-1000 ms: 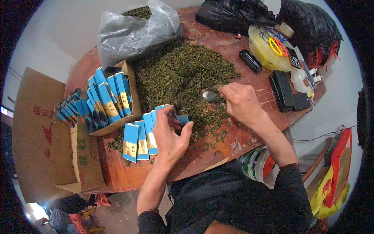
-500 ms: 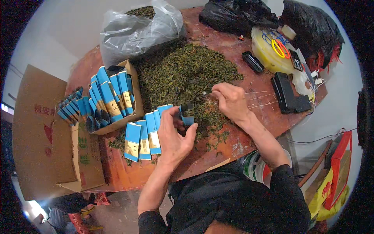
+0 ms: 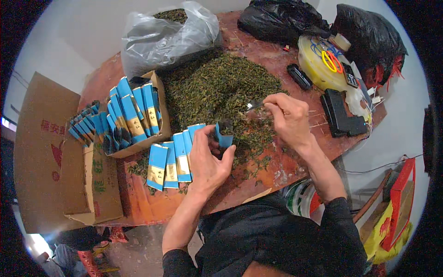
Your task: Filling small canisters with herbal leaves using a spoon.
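Observation:
My left hand (image 3: 206, 161) is closed around a blue packet (image 3: 224, 140), its open mouth facing up, near the front edge of the tea heap. Between the fingertips of my right hand (image 3: 291, 121) is the end of what looks like a small spoon (image 3: 252, 106); its shiny part hangs over the dried tea leaves (image 3: 221, 76), to the right of the packet and apart from it. Several flat blue-and-gold packets (image 3: 157, 166) lie overlapping on the table just left of my left hand.
A cardboard box (image 3: 164, 124) full of upright blue packets stands at left, beside a larger opened carton (image 3: 48, 152). Behind the heap sits a clear plastic bag (image 3: 168, 44) of leaves. Black bags (image 3: 281, 21), a yellow round container (image 3: 314, 69) and a black device (image 3: 339, 115) occupy the right side.
My right hand has moved to the right, lifting the spoon more clearly into sight above the leaves. My left hand and the packet have barely shifted.

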A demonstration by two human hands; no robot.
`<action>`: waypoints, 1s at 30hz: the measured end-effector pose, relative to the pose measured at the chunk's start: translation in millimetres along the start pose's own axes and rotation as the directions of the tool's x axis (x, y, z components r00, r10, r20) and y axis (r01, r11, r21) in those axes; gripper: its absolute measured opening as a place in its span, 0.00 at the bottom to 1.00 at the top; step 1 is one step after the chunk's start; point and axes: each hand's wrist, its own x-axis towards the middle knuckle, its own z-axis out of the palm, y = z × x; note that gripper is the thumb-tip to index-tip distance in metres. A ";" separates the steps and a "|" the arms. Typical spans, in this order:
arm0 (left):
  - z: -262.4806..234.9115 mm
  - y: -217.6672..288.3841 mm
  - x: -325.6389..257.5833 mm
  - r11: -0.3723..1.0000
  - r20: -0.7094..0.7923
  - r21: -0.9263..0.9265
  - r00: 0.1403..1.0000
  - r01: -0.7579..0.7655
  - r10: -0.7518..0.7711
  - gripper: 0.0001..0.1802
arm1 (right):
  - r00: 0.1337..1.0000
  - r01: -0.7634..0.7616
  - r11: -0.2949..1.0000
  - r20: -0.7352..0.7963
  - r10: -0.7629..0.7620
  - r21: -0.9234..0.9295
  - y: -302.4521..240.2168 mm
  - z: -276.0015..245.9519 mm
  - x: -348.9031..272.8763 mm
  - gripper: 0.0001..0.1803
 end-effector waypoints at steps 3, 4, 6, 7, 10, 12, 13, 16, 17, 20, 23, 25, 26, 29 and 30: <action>0.9 0.4 0.3 1.000 -0.007 0.001 1.000 0.003 -0.003 0.34 | 1.000 0.016 1.000 0.011 -0.016 0.010 -9.2 -10.0 5.5 0.05; 1.3 -0.5 0.3 1.000 -0.010 0.002 1.000 0.005 -0.005 0.34 | 1.000 0.017 1.000 0.010 -0.017 0.002 -13.5 -12.9 7.1 0.04; 2.1 -1.8 0.5 1.000 -0.009 0.009 1.000 0.000 0.000 0.34 | 1.000 0.019 1.000 0.011 -0.019 -0.007 -21.5 -19.2 10.9 0.04; 2.1 -1.5 0.8 1.000 -0.011 0.009 1.000 0.001 -0.001 0.34 | 0.999 0.047 0.999 0.016 -0.047 -0.021 -25.3 -22.6 13.1 0.04; 1.5 0.3 1.9 1.000 -0.002 0.028 1.000 0.006 -0.006 0.34 | 0.995 0.089 0.995 0.038 -0.087 -0.045 -36.2 -32.7 19.0 0.04; 1.0 1.0 2.7 0.999 0.019 0.039 1.000 0.023 -0.024 0.33 | 0.993 0.103 0.993 0.055 -0.100 -0.054 -41.2 -37.2 21.7 0.04; 1.2 0.8 3.3 0.999 0.018 0.039 1.000 0.024 -0.024 0.33 | 0.990 0.132 0.990 0.064 -0.129 -0.053 -43.0 -38.8 22.7 0.05; 2.9 0.0 4.4 0.999 0.008 0.049 1.000 -0.020 0.020 0.34 | 0.980 0.183 0.981 0.091 -0.177 -0.062 -45.4 -41.7 24.2 0.07; 2.9 0.7 4.4 0.999 0.012 0.046 1.000 -0.006 0.006 0.34 | 0.975 0.204 0.976 0.108 -0.196 -0.070 -45.9 -42.4 24.5 0.08; 3.1 3.9 4.3 0.998 0.019 0.060 0.999 0.026 -0.027 0.34 | 0.957 0.271 0.958 0.135 -0.258 -0.092 -49.3 -42.7 26.8 0.09; 5.2 3.4 5.0 0.996 0.016 0.086 1.000 0.006 -0.007 0.34 | 0.938 0.331 0.936 0.151 -0.312 -0.122 -51.1 -43.7 28.2 0.10; 5.7 2.6 5.2 0.995 0.002 0.100 1.000 -0.026 0.026 0.34 | 0.927 0.354 0.926 0.182 -0.329 -0.128 -53.9 -45.0 29.6 0.12; 5.9 2.5 5.2 0.994 -0.002 0.102 1.000 -0.027 0.027 0.34 | 0.914 0.377 0.917 0.211 -0.345 -0.134 -54.7 -45.3 30.1 0.14; 6.7 4.9 5.9 0.995 -0.003 0.100 1.000 -0.023 0.024 0.34 | 0.881 0.454 0.880 0.218 -0.420 -0.141 -54.4 -46.6 30.6 0.18; 6.4 5.7 6.0 0.995 -0.002 0.100 1.000 -0.015 0.016 0.34 | 0.881 0.454 0.880 0.218 -0.420 -0.141 -54.6 -46.6 31.1 0.18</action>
